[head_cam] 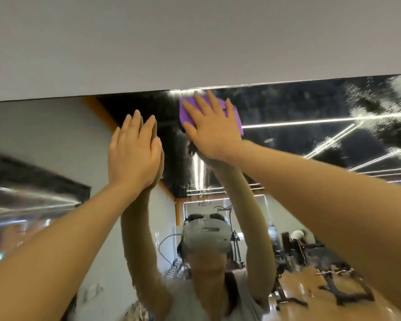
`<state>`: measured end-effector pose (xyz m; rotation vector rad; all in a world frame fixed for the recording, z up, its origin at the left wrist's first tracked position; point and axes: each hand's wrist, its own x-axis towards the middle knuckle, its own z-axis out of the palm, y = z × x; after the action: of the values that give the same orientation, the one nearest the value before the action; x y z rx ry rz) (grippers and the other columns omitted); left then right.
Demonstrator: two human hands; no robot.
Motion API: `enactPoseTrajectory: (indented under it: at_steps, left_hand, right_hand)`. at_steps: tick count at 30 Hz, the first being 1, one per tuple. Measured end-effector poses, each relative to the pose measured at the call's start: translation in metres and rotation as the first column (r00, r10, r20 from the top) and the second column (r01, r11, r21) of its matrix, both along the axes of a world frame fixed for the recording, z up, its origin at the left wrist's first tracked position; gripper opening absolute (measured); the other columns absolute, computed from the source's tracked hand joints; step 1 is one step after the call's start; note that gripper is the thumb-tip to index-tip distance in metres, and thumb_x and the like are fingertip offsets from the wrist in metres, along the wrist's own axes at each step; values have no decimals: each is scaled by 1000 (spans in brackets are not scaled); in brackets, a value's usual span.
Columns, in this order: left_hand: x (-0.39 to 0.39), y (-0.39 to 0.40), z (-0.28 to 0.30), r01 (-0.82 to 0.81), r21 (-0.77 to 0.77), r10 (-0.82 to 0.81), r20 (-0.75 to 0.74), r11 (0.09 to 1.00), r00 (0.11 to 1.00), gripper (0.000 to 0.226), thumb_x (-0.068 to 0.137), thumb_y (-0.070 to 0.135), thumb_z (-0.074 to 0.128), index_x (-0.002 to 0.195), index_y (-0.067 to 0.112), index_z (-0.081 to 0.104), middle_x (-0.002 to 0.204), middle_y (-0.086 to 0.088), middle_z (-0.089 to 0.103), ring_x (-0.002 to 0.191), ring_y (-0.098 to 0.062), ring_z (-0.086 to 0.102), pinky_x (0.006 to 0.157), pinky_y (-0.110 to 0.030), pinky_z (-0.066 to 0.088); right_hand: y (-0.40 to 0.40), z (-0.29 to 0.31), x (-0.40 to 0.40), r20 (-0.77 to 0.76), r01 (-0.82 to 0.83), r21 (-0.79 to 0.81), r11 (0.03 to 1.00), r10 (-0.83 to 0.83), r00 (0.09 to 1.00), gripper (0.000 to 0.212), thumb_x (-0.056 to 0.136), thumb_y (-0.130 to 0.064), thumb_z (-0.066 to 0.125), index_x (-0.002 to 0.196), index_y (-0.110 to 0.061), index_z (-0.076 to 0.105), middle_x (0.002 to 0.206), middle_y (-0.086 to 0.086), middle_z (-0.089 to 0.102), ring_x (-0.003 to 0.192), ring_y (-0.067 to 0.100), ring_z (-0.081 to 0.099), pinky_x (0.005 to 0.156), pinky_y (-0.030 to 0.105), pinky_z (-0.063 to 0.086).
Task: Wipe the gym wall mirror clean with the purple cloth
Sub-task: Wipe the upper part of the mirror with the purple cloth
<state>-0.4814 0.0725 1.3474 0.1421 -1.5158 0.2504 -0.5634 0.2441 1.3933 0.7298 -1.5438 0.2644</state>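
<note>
Pressed flat under the right hand (212,126), grip wide with straight fingers: purple cloth (233,112), high on the mirror (310,107) just below its top edge. Rightward along that edge, white spray residue (361,98). Beside, left hand (133,150), flat on glass, holding nothing.
</note>
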Motion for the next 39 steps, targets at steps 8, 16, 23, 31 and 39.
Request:
enactPoseTrajectory:
  at_steps: [8,16,23,31,39]
  left_hand:
    - [2,-1,1,-30,8,29,14,1000,999,52,106,34,33,156,20,28,164,-8,20,153,-26,14,123,-43,13]
    - [2,0,-1,-36,-1,36,25,999,999,52,106,34,32,156,19,28,164,-9,20,153,-27,14,123,-43,12]
    - [1,2,-2,-44,7,44,28,999,999,52,107,35,30,157,21,26,165,-8,18,153,-25,12,124,-42,10]
    - [0,-1,-1,-53,3,53,25,999,998,53,107,34,29,157,20,25,165,-9,17,153,-26,11,124,-43,11]
    - [0,0,-1,-65,3,65,25,998,998,53,107,34,27,157,19,24,165,-9,16,153,-27,9,124,-44,10]
  right_hand:
    - [3,8,-3,0,2,-39,999,-2,1000,57,107,-48,21,160,-29,14,168,1,7,155,28,-2,122,54,-1]
    - [16,-19,-14,-38,9,15,1000,-8,999,57,106,-49,21,160,-31,16,168,0,10,155,26,1,122,52,-3]
    - [27,37,-14,62,3,-62,998,1,998,57,107,-50,20,160,-32,10,169,0,2,155,26,-5,122,55,-3]
    - [25,-21,-12,17,-20,-77,997,21,1000,56,107,-48,21,159,-28,19,168,2,9,155,26,0,123,53,-2]
    - [44,-34,-27,-17,4,-31,1000,-4,1000,59,104,-52,19,159,-31,21,168,0,13,155,24,5,122,51,-1]
